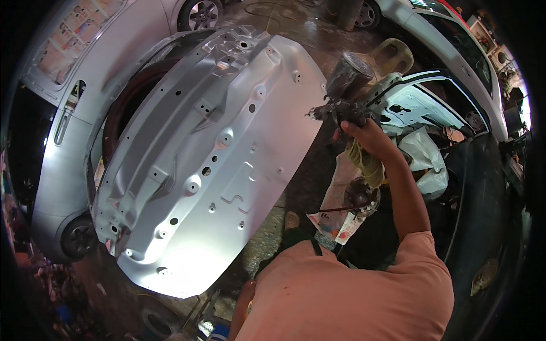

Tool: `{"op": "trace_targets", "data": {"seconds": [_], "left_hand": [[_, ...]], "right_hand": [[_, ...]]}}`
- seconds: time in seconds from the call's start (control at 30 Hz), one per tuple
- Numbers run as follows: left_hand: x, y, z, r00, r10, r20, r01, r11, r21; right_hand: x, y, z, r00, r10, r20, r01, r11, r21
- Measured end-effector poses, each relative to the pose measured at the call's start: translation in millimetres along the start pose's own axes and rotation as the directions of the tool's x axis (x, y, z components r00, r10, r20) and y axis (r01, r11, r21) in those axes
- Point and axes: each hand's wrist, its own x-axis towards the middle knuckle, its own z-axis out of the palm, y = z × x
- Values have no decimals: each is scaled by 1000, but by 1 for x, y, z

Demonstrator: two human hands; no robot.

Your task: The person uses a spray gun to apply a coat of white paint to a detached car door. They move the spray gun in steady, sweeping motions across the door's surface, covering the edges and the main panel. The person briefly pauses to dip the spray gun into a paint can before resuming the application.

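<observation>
My right hand (pixel 359 132) is wrapped round the grip of a dark spray gun (pixel 335 108) with a paint-stained metal cup (pixel 351 75) on top. The gun's nozzle points left, toward a large silver-painted car panel (pixel 259 142) with stamped ribs and several holes. A small gap shows between nozzle and panel. Below the hand hangs a bunched yellowish cloth or hose (pixel 367 165); which it is, I cannot tell. Only part of my left arm (pixel 243 307) shows at the lower edge, and its hand is out of sight.
A silver car body (pixel 74 142) stands behind the panel at left. To the right are a pale detached car door (pixel 424 102), a plastic chair (pixel 392 55), white plastic sheeting (pixel 424 156) and a dark curved panel (pixel 475 199). Printed paper (pixel 335 193) lies below my right hand.
</observation>
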Motion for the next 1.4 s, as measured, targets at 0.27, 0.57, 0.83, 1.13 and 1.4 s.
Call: {"op": "trace_targets", "data": {"seconds": [0.27,0.57,0.83,1.13,1.4], "left_hand": [[-5,3,-2,999,34,21,-34,999,10],[-21,-5,-30,981,168,96,-163,985,-52],[-101,-3,-67,868,373,327,-255,901,-352],[-230,16,-101,282,723,630,-562,657,-503],[-395,32,-147,-474,796,376,-693,-74,-717]], "right_hand": [[57,119,-83,900,28,-436,-128,971,-203],[32,155,-77,833,22,-552,-99,989,-110],[-80,50,88,949,85,-304,-123,986,-109],[-233,-22,225,974,-43,-221,33,998,-48],[-249,24,226,818,25,-575,-236,926,-295]]}}
